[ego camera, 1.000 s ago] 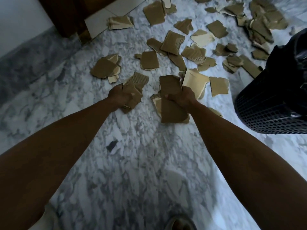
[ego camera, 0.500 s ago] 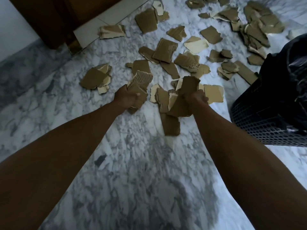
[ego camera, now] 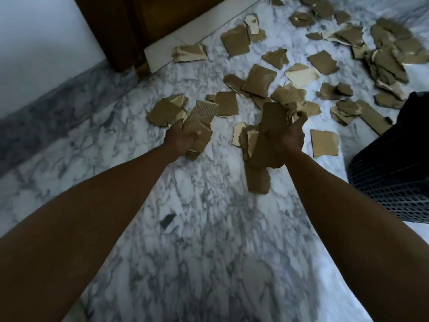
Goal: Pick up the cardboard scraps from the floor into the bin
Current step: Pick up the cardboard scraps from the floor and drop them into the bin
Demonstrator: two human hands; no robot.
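Note:
My left hand (ego camera: 180, 139) is shut on a bundle of brown cardboard scraps (ego camera: 201, 119) held above the marble floor. My right hand (ego camera: 291, 138) grips a bigger stack of cardboard scraps (ego camera: 267, 145), with one long piece (ego camera: 257, 182) hanging below the stack. Several more torn scraps (ego camera: 258, 80) lie scattered on the floor beyond both hands, and a dense heap (ego camera: 390, 56) sits at the far right. The black perforated bin (ego camera: 394, 180), lined with a dark bag, stands at the right edge, just right of my right hand.
A dark wooden door frame (ego camera: 120, 31) and a white threshold strip (ego camera: 185, 40) are at the upper left. A white wall with a grey marble skirting (ego camera: 46, 108) runs along the left. A small dark mark (ego camera: 167, 220) lies on the floor between my arms.
Both hands have lifted with their scraps off the floor. The right hand's stack has bunched up and one long piece now dangles beneath it. The view has shifted, putting the bin further right.

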